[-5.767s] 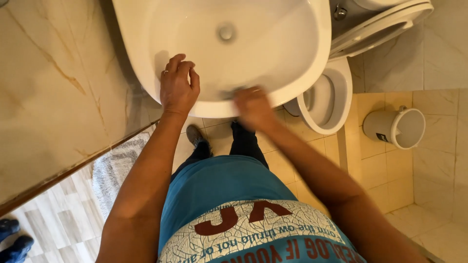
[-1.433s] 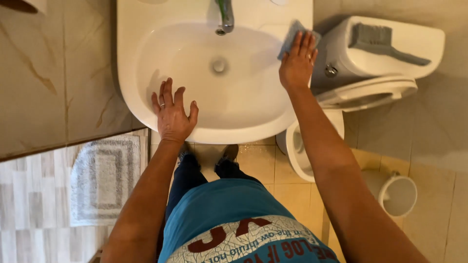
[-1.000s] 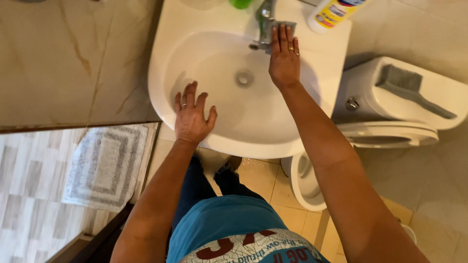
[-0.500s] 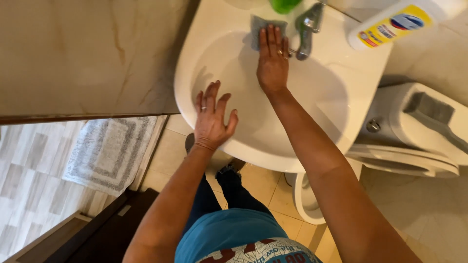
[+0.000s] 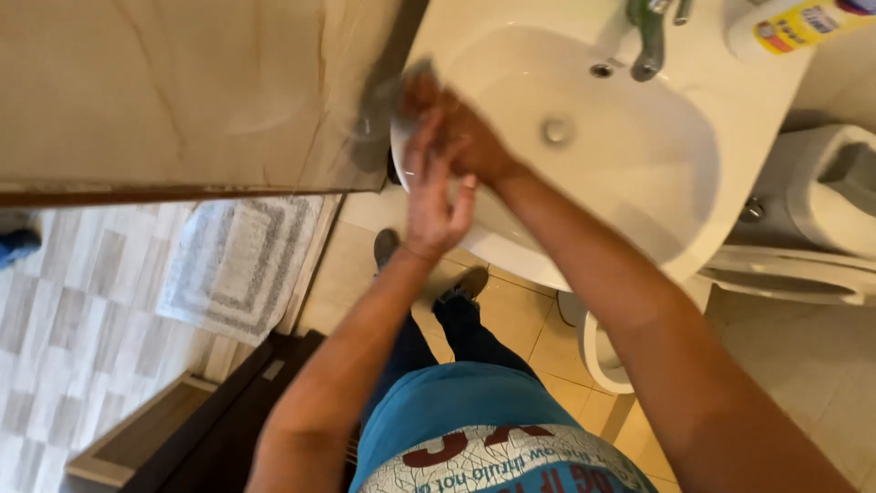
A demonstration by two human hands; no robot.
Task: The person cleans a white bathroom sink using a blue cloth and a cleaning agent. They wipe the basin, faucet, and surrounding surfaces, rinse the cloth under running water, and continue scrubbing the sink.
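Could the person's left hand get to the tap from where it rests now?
Probably yes. The left hand rests on the near rim of the white sink, and the open basin lies between it and the tap. The right hand, wiping the rim at the left, stays clear of that path.
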